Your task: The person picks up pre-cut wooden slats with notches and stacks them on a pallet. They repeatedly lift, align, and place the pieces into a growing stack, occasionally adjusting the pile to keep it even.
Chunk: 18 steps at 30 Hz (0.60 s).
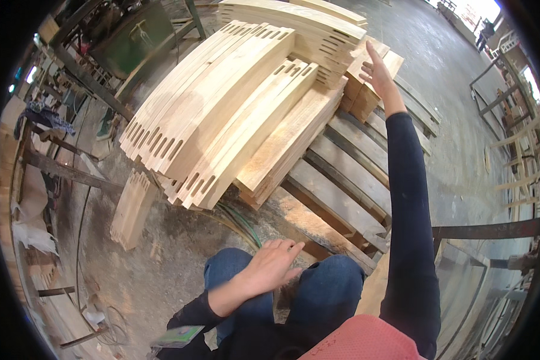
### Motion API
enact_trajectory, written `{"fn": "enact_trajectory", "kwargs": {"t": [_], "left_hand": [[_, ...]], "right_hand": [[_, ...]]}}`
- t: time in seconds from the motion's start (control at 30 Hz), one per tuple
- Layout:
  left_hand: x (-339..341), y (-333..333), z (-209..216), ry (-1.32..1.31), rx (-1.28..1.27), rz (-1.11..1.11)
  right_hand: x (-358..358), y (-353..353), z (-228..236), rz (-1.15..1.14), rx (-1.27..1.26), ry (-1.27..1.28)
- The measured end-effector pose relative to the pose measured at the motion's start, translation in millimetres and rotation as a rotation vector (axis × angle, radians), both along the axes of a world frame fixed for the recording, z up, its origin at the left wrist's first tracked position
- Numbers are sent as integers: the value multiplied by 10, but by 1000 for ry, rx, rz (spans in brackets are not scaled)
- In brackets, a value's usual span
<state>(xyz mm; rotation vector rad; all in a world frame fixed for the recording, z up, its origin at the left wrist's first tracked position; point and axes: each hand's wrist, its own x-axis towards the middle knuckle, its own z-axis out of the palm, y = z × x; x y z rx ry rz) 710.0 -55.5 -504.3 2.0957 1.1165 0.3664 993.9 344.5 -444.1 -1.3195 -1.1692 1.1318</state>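
Note:
A stack of pale, slightly curved wooden slats (207, 78) with slotted ends lies in front of me. Beside it, lower boards (297, 135) rest on a slatted wooden pallet (342, 180). My right arm is stretched far forward. My right hand (378, 75) is open, fingers apart, by the right end of the stack, over short wooden blocks (366, 99); whether it touches the wood I cannot tell. My left hand (273, 267) hovers or rests near my knees, fingers extended and thumb apart, holding nothing.
A smaller bundle of slotted pieces (135, 207) stands on the floor at the left. A green hose (243, 222) runs under the stack. Dark metal frames (72, 168) line the left side, and a metal bar (492, 230) juts in at the right. Chair-like wooden frames stand far right.

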Motion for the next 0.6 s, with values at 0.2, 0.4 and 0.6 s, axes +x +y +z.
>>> {"fn": "enact_trajectory", "kwargs": {"t": [0.2, 0.4, 0.6], "left_hand": [[-359, 11, 116, 210, 42, 5], [-492, -33, 129, 305, 9, -5], [-446, -37, 137, 301, -34, -18]], "right_hand": [[-190, 481, 21, -50, -150, 123], [-347, 565, -2, -87, -217, 333], [-353, 585, 55, -174, -193, 439]]}}
